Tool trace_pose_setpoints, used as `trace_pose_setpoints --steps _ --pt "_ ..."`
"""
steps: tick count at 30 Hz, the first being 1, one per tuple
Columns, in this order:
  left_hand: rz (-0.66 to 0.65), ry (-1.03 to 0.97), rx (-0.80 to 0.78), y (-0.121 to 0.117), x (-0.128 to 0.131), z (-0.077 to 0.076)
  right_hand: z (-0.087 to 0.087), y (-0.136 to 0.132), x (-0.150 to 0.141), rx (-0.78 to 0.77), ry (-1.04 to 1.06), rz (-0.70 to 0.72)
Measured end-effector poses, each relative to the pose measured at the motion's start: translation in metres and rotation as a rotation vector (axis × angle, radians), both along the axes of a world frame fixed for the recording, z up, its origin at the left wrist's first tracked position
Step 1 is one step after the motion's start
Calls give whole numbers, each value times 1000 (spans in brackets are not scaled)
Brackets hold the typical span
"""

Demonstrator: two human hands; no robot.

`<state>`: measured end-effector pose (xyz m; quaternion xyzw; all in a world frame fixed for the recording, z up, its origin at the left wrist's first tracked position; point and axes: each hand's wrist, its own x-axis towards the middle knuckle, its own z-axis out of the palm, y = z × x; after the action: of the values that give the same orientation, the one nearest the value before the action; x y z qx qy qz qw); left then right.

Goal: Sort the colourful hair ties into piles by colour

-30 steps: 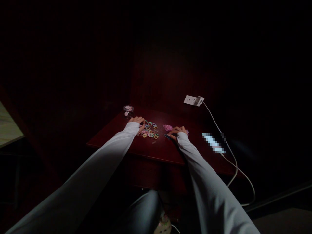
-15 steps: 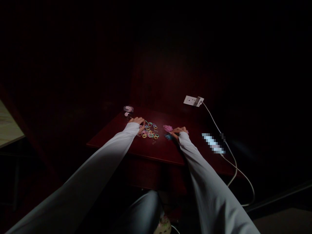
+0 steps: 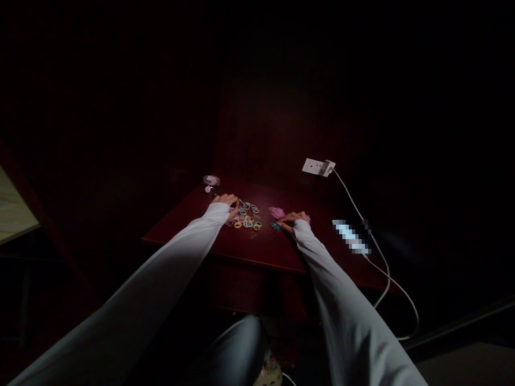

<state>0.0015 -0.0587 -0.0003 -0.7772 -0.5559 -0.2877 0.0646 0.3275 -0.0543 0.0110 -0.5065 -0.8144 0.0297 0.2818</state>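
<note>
Among a loose spread of pastel hair ties (image 3: 247, 223), pink, yellow, green and blue, my left hand (image 3: 227, 201) rests at the left side. Its fingers curl down, and what they hold, if anything, is hidden. My right hand (image 3: 295, 219) is over a small pile of thin blue bands (image 3: 276, 226), with thumb and forefinger pinching at it. Just behind the fingertips lies a heap of pink bands (image 3: 276, 212). A bit of purple (image 3: 308, 218) shows past the right hand's far side, partly covered.
A clear round tub (image 3: 211, 181) with pale pink pieces stands at the back left of the dark red table (image 3: 241, 252). A phone (image 3: 351, 237), blurred out, lies at right on a white cable (image 3: 386, 262). The cable's plug sits in a wall socket (image 3: 316, 166).
My right fingertips have shifted slightly toward the left and down, from beside the pink heap onto the blue bands. My left hand has stayed nearly in place.
</note>
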Motion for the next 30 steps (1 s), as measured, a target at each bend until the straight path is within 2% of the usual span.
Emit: trace_pose_setpoints --steps 8,15,30 --pt "24 -4 15 -5 4 3 1 2 -3 38 -52 -8" --pt "33 5 -7 -7 5 4 7 1 -1 41 -12 -17" --pt "-15 10 -2 0 -1 0 15 1 10 100 49 -136"
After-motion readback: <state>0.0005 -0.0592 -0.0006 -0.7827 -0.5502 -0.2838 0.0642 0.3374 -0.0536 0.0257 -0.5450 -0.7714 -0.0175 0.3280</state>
